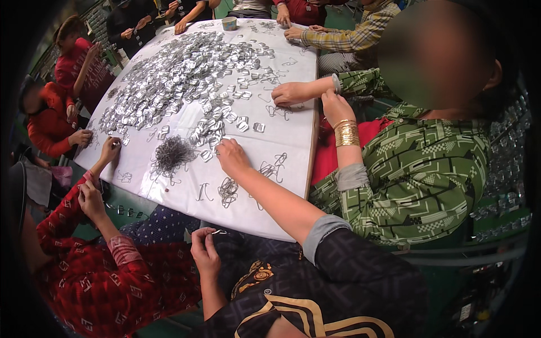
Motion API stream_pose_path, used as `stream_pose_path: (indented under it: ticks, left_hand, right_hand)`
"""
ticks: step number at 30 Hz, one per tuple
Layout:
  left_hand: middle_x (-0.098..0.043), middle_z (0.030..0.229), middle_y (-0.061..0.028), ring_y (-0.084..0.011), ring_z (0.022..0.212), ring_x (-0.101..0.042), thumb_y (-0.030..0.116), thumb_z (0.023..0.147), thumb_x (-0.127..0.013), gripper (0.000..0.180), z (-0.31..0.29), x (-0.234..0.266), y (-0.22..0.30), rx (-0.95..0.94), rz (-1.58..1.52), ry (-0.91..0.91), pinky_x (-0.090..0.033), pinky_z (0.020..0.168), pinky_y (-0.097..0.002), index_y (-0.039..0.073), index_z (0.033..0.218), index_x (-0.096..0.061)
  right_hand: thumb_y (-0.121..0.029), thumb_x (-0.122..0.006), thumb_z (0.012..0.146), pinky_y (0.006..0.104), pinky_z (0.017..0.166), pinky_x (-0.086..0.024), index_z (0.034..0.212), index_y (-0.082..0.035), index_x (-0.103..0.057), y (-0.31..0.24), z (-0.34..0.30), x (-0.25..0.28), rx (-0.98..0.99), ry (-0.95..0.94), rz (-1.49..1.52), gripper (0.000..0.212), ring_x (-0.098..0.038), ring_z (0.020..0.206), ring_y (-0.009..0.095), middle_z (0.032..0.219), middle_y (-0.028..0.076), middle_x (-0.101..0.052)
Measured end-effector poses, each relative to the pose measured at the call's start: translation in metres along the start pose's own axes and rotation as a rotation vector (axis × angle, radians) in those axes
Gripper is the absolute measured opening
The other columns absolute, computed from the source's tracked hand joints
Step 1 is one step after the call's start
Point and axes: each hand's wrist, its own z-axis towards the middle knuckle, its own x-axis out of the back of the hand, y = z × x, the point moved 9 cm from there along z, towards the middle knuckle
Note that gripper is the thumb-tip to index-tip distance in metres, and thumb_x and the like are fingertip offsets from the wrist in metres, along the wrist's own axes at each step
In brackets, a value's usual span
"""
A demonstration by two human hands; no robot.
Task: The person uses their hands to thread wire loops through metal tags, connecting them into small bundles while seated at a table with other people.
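While the left hand (205, 250) pinches a small wire clip (218, 231) near the lap, the right hand (232, 156) reaches, fingers narrowed, onto metal buckles (209, 147); beyond it the big heap (180, 73) looks largely unworked.

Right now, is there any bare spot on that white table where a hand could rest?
Yes. The white table is bare between the big pile of metal clips and its right edge, and near the tangle of wire pieces, toward the front edge. The pile crowds the middle and far left. The right hand reaches the pile's near edge; the left hand holds a small piece off the table.
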Motion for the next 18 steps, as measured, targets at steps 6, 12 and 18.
stream_pose_path:
  ticks: [6,12,18]
  left_hand:
    - [-0.063,0.087,-0.0111,-0.0188,0.081,-0.06,-0.002,0.09,-0.047,0.008,-0.001,0.002,0.004,0.015,0.007,-0.01,-0.047,0.078,-0.0288,-0.002,0.094,-0.055]
    - [-0.061,0.089,-0.0089,-0.0159,0.082,-0.057,-0.001,0.092,-0.047,0.007,-0.001,0.003,0.008,0.022,0.027,-0.036,-0.045,0.079,-0.0266,-0.002,0.094,-0.054]
    - [-0.062,0.087,-0.0128,-0.0222,0.08,-0.061,-0.006,0.088,-0.048,0.009,-0.007,0.01,0.012,-0.012,0.06,0.014,-0.047,0.077,-0.0299,-0.003,0.093,-0.055]
  right_hand:
    - [-0.003,-0.059,0.08,0.0382,0.083,-0.049,0.091,-0.003,-0.066,-0.005,0.003,0.006,0.035,0.019,-0.01,0.013,-0.056,0.094,0.029,0.094,0.011,-0.062]
    - [-0.004,-0.052,0.084,0.0403,0.078,-0.049,0.085,-0.002,-0.062,0.007,0.0,0.032,0.011,0.145,0.04,0.01,-0.059,0.088,0.031,0.089,0.014,-0.063]
    - [-0.006,-0.054,0.089,0.0351,0.064,-0.051,0.089,0.003,-0.06,-0.042,-0.033,0.09,-0.107,0.205,0.52,0.01,-0.066,0.069,0.027,0.078,0.016,-0.065]
